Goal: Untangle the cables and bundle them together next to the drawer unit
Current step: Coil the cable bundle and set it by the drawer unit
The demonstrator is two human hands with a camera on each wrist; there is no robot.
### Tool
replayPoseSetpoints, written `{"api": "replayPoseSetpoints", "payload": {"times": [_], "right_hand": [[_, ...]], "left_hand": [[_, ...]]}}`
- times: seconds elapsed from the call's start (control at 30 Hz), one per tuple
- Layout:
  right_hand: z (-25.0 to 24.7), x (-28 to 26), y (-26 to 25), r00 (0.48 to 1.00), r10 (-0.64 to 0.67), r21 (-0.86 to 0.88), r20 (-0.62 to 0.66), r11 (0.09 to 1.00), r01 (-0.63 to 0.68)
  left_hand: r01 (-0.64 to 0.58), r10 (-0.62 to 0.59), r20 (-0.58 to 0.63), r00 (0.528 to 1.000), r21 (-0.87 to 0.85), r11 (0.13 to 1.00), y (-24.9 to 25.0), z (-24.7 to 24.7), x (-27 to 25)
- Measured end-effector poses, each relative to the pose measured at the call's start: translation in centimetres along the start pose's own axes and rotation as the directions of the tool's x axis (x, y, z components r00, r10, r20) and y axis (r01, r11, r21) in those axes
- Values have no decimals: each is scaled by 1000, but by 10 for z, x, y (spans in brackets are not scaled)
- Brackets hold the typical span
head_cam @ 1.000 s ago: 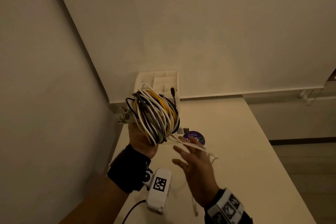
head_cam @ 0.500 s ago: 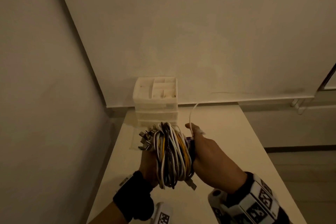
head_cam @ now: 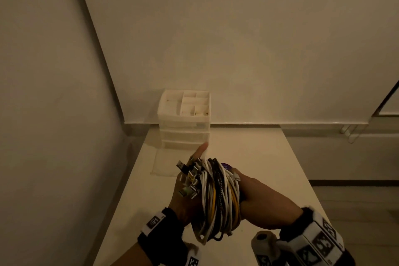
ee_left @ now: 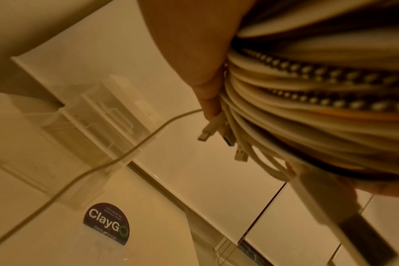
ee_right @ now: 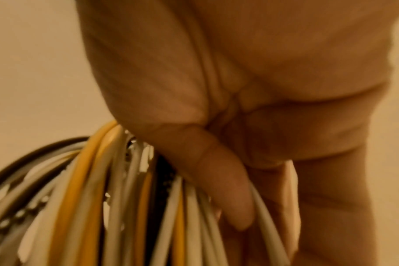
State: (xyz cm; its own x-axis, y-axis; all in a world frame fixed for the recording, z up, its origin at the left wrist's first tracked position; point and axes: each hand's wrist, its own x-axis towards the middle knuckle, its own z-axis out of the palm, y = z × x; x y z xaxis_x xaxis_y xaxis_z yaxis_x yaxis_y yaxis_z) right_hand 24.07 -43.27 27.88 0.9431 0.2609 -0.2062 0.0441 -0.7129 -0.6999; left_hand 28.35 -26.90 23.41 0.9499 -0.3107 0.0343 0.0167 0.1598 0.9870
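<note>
Since a second ago right hand [head_cam: 262, 200] has closed onto coiled white, yellow and black cable bundle [head_cam: 218, 196]; left hand [head_cam: 185, 192] grips opposite side. Bundling step; next, set down beside white plastic drawer unit [head_cam: 184, 121] ahead.

There is one bundle of cables [head_cam: 218, 196], with too many cables to count. Two hands hold it, one left hand [head_cam: 185, 196] and one right hand [head_cam: 261, 203]. One drawer unit [head_cam: 184, 123] has maybe three drawers. One round sticker [ee_left: 106, 223] shows.
</note>
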Motion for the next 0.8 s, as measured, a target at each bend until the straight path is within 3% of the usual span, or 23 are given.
{"api": "replayPoseSetpoints", "payload": {"times": [0.23, 0.33, 0.43, 0.5, 0.57, 0.6, 0.67, 0.73, 0.8], "right_hand": [[-7, -5, -11, 991, 48, 162, 123, 984, -68], [-7, -6, -7, 990, 37, 234, 134, 970, -68], [-10, -9, -6, 985, 43, 352, 165, 931, -99], [-10, -8, -3, 976, 16, 508, 216, 852, -126], [-10, -7, 6, 956, -77, 725, 281, 670, -159], [-10, -6, 8, 955, -112, 791, 276, 591, -160], [-9, -5, 9, 977, -80, 834, 196, 538, -123], [-3, -1, 9, 993, 92, 803, 71, 585, -112], [5, 2, 7, 980, 169, 657, -105, 751, -59]], "left_hand": [[-56, 56, 42, 998, -2, 998, 8, 2, -5], [43, -39, 40, 998, -100, 994, 10, 4, -6], [87, -85, 30, 996, -94, 992, 12, 6, -6], [164, -161, 30, 986, -117, 980, 11, 2, -5], [191, -188, 41, 981, -83, 978, 14, 1, -5], [177, -175, 33, 984, -59, 982, 11, -1, -4], [135, -133, 29, 991, -72, 988, 12, -1, -3], [56, -55, 22, 998, -65, 996, 9, 1, -1], [-10, 8, -27, 1000, -112, 994, 4, 4, 1]]}}
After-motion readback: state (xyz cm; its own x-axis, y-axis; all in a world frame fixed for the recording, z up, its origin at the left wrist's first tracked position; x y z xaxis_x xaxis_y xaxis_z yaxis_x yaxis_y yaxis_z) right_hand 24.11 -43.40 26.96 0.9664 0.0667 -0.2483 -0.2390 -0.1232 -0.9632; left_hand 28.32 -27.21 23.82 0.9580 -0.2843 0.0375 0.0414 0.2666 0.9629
